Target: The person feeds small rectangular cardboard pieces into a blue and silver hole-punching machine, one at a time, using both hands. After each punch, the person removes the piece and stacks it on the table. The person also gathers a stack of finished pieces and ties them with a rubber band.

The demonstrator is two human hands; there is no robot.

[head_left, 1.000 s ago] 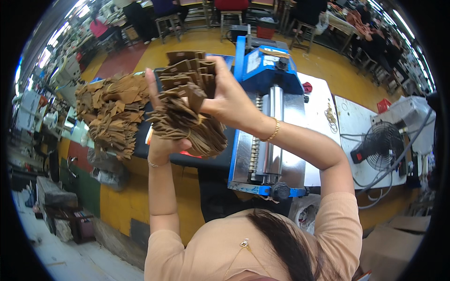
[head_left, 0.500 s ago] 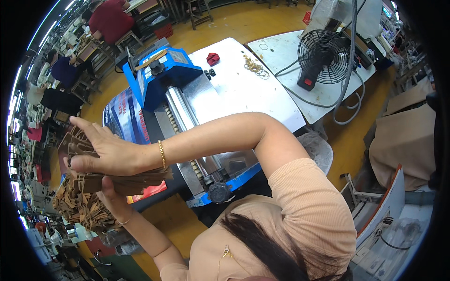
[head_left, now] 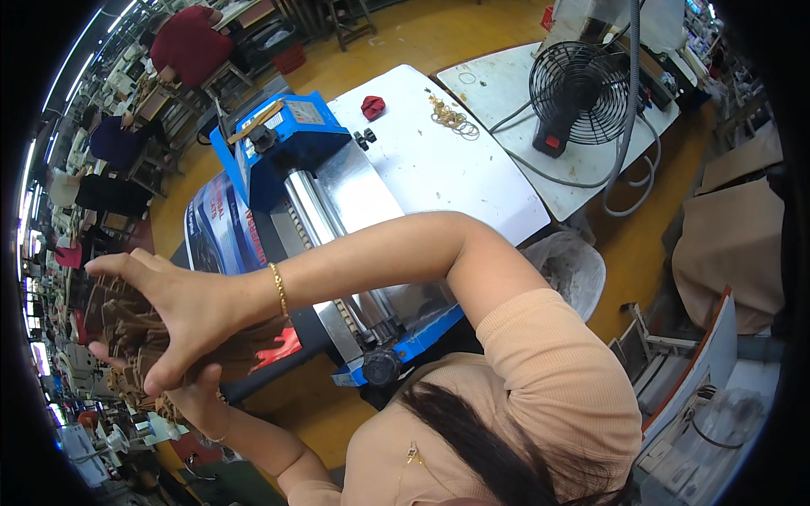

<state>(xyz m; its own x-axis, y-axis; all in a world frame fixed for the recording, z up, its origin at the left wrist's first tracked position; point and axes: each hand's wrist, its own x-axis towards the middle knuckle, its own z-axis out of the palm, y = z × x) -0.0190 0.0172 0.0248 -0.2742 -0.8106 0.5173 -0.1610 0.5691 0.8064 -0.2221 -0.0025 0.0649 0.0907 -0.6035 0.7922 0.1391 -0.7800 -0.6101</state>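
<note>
At the far left, a thick bundle of brown, leather-like flat pieces (head_left: 126,319) is between my two hands. My right hand (head_left: 196,305) reaches across from the right and clasps the bundle from above, thumb and fingers spread wide around it. Below it, my left hand (head_left: 201,400) supports the bundle from underneath, its thumb raised and most of its fingers hidden. More brown pieces show behind and under the hands, and I cannot tell which are loose. A blue roller machine (head_left: 297,126) with a steel roller (head_left: 316,211) stands beside my right forearm.
On the white table (head_left: 396,93) lie a red cloth bundle (head_left: 373,107) and rubber bands (head_left: 454,122). A black fan (head_left: 578,97) with trailing cables stands on another table. A clear plastic bag (head_left: 574,270) hangs near my elbow. Several people sit working at upper left.
Both hands have shifted left with the brown bundle, and the right hand's thumb has dropped and spread further from its fingers. Fewer of the brown pieces below show now.
</note>
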